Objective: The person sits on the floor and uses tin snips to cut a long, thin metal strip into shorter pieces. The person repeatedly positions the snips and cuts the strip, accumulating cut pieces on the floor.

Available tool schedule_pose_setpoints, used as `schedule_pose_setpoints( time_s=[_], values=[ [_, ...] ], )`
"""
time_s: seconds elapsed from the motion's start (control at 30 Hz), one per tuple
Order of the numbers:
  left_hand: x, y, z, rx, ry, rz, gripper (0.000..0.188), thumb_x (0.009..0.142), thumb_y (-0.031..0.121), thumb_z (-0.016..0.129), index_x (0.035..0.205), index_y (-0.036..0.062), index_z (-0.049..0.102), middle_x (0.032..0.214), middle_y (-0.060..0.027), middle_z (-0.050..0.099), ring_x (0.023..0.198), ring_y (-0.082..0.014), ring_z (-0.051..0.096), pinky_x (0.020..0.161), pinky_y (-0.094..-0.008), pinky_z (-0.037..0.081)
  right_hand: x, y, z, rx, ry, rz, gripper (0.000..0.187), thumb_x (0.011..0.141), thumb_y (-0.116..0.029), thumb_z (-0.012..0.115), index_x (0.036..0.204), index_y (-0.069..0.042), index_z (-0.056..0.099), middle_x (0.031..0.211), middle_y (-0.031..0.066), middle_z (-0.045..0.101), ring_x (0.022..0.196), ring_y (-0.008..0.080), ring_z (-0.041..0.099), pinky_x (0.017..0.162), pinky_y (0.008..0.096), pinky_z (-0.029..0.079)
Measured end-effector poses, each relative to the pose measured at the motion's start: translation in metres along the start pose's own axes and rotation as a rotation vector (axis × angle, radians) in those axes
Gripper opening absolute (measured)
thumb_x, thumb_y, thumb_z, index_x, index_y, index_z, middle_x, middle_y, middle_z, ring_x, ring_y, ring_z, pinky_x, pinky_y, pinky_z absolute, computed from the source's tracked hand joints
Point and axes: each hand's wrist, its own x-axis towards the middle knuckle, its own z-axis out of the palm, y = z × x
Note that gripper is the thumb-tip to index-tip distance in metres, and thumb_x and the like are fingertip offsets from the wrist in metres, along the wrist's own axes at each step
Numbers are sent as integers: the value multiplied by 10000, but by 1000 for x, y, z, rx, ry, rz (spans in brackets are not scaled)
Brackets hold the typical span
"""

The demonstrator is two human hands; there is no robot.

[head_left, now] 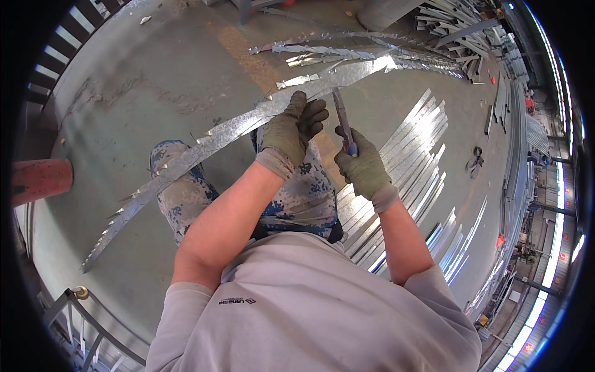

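Note:
A long, thin sheet-metal strip (232,129) with raised jagged tabs along its edge runs diagonally in front of me, passing over my knee. My left hand (290,130), in an olive work glove, is at the strip's near edge. Its thumb overlaps the metal, while the bent fingers stand apart from the thumb and are not wrapped round the strip. To its right, my gloved right hand (362,162) is closed on a hand tool (341,115) with a long dark metal head, pointing up and away. A bit of blue and yellow handle shows at the grip; the rest is hidden.
More jagged strips (334,51) lie beyond. Flat shiny strips (406,149) are spread on the floor at right. A metal pile (462,34) stands far right. At left are a red cylinder (43,181) and, lower down, a metal railing (93,310).

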Motion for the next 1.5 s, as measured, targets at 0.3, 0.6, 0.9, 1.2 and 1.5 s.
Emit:
schedule_pose_setpoints(
  time_s=[0.3,0.6,0.9,1.2,1.5],
  values=[
    [2,-1,-7,14,-64,33,349,1167,314,728,1338,12,697,1214,-177,843,1056,-294,825,811,-361,664,-9,-26,-3,180,-137,173,764,1008,-116,752,1711,-43,463,1060,99,693,825,192,706,726,353,613],
    [-1,-1,-4,24,-20,30,358,1163,307,737,1370,19,691,1235,-177,844,1075,-304,823,870,-384,658,-11,-25,6,427,-131,214,784,989,-72,801,1701,-39,474,1144,111,715,926,221,755,789,374,660],
    [0,-1,-7,55,-35,44,362,1167,309,730,1376,16,695,1246,-173,841,1098,-304,816,882,-387,650,-12,-21,26,444,-78,146,782,994,-74,800,1707,-59,482,1151,82,713,956,200,734,832,374,650],
    [-2,0,-6,59,-37,48,372,1151,324,751,1367,23,715,1250,-162,845,1119,-313,818,901,-385,647,-10,-10,25,357,-67,96,731,1024,-118,789,1698,-57,513,1151,82,729,939,171,708,818,336,617],
    [2,0,-9,51,-23,38,373,1145,321,763,1358,18,720,1242,-157,845,1098,-309,818,887,-381,650,1,0,21,114,45,90,547,1042,-159,707,1569,-33,625,1054,114,735,844,193,707,789,372,603]
  ],
)
